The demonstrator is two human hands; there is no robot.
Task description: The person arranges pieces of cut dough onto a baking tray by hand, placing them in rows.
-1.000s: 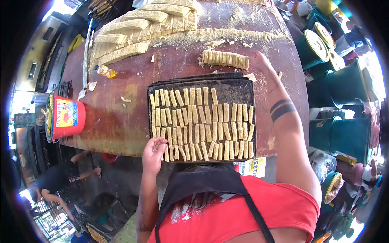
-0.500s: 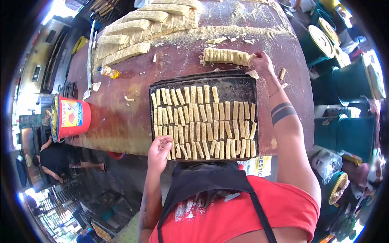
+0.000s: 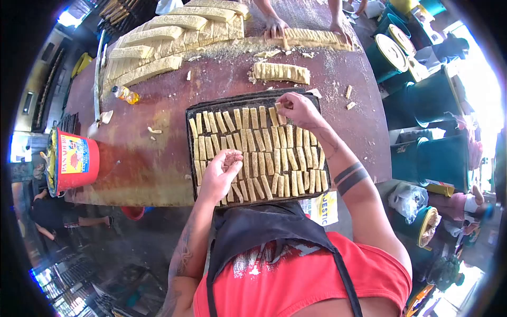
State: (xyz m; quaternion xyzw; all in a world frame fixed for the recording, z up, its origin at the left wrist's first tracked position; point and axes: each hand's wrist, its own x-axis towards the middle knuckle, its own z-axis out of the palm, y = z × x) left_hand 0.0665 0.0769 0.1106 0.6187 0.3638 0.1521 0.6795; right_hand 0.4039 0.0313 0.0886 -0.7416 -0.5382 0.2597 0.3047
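A dark baking tray (image 3: 189, 153) holds several rows of short pale dough sticks (image 3: 259, 140). Over its far right part, my right hand (image 3: 298, 110) pinches a dough stick (image 3: 280, 109) at the end of the top row. My left hand (image 3: 224, 171) hovers above the tray's left half, palm up with fingers curled in; whatever it may hold is hidden. Just beyond the tray lies a cut strip of dough (image 3: 281, 73), sliced into sticks that still sit side by side.
Across the table (image 3: 158, 174), a co-worker's hands (image 3: 275, 26) touch a long sliced dough strip (image 3: 314, 38). Thick dough slabs (image 3: 150, 36) are stacked at the far left. An oil bottle (image 3: 127, 95) and a red bucket (image 3: 76, 161) stand on the left. Green bins (image 3: 433, 164) line the right.
My right hand has come from the cut strip to the tray's top row with a dough stick. My left hand has moved right and farther over the tray. A co-worker's hands have appeared.
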